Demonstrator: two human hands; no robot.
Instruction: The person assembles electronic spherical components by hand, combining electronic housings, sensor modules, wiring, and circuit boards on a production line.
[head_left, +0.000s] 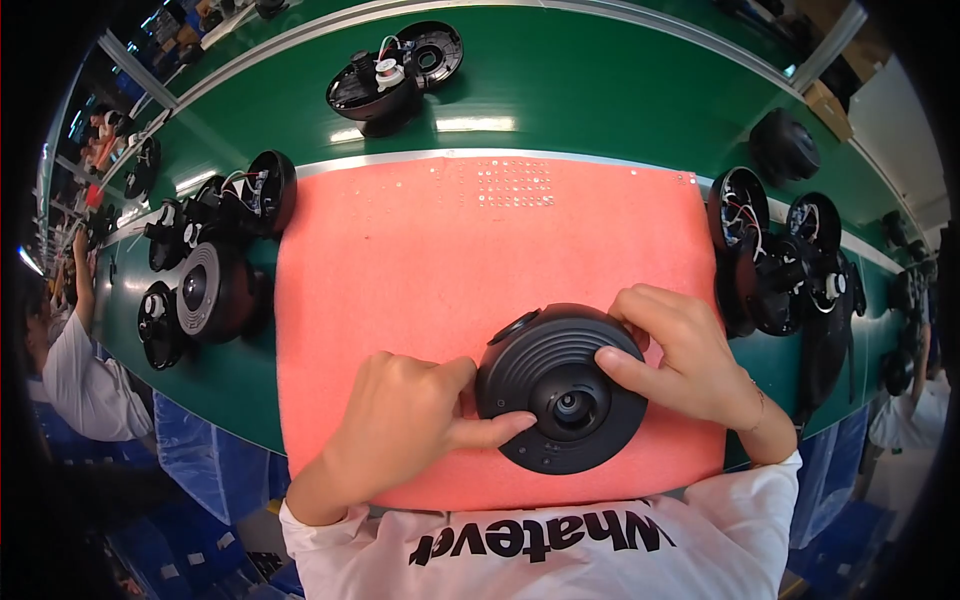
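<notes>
Over the near part of the pink mat (400, 260) I hold a black round camera (545, 370) between my two hands. Its face is turned up, with curved ridges and a round lens low in the middle. My left hand (405, 425) grips the left edge, the thumb lying on the face beside the lens. At the upper right edge my right hand (680, 350) is closed around the rim, its thumb pressed on the ridged part. The fingers beneath the camera are partly hidden.
Small shiny screws (515, 183) lie in rows on the mat's far part. An opened black housing (380, 95) with wires sits on the green bench (600, 70). More housings flank the mat at left (215, 290) and right (775, 270). Another person (85, 370) is at far left.
</notes>
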